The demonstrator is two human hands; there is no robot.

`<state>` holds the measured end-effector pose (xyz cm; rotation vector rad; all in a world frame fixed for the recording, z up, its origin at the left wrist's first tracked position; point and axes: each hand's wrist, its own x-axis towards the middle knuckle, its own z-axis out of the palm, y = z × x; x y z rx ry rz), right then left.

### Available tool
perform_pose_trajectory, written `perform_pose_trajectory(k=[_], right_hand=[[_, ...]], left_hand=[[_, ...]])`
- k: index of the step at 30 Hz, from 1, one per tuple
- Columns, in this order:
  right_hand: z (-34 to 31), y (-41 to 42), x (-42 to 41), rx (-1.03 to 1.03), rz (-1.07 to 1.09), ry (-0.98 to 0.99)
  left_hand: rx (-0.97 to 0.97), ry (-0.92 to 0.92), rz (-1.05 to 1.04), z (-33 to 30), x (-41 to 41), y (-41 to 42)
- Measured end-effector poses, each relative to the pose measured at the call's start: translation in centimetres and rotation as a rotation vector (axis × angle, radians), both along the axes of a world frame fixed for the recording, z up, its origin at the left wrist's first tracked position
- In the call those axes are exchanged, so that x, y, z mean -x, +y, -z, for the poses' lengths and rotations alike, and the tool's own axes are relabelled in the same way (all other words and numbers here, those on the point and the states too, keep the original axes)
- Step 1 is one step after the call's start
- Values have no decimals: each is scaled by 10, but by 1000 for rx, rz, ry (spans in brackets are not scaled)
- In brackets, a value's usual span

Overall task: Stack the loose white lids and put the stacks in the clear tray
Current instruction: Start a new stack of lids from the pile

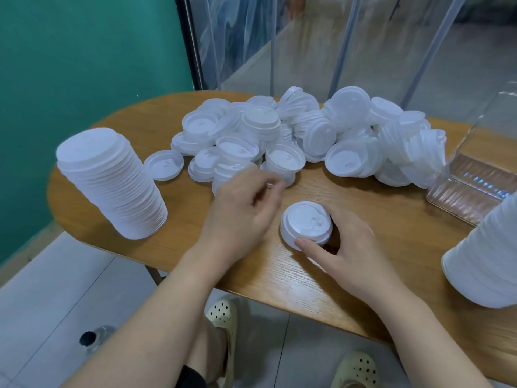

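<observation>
A heap of loose white lids [302, 135] covers the far half of the wooden table [377, 275]. My right hand [347, 253] grips a short stack of lids [306, 224] standing on the table in front of me, thumb on its near rim. My left hand [243, 208] hovers at the near edge of the heap, fingers curled and blurred; I cannot tell whether they hold a lid. A tall leaning stack of lids [112, 183] stands at the left. Another tall stack [486, 256] sits at the right edge. The clear tray [475, 186] is at the right, behind it.
A single lid [163, 165] lies upside down between the left stack and the heap. The table's near edge curves just under my forearms. Below it are my feet in pale clogs [223, 326] and a bottle [92, 338] on the floor. A green wall stands at left.
</observation>
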<state>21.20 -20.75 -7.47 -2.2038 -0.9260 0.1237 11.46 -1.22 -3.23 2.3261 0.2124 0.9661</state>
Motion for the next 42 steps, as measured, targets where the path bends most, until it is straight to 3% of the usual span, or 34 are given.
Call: perform_pose_trajectory(k=[1,3,6,11,15,33,42], right_hand=[[1,0,-1,0,-1,4],[2,0,-1,7,-3,2],[1,-1,0,10,-6,7],[2,-1,0,12,-3,13],[1,-1,0,9,-2,17],[-1,-2,0,11,-24,30],[-2,-1,3,-32,-35,60]], left_hand=[[-68,-110,-57,-6,-1,10],[-150,-163,-198,-11,-7,33],[-154,-21,-413,-3,-14,56],[-72,141,-475,2,-17,64],[-35,244,-458,10,-19,62],[-129,-18,-359,8,1,49],[-244,-53,-22,9,3,19]])
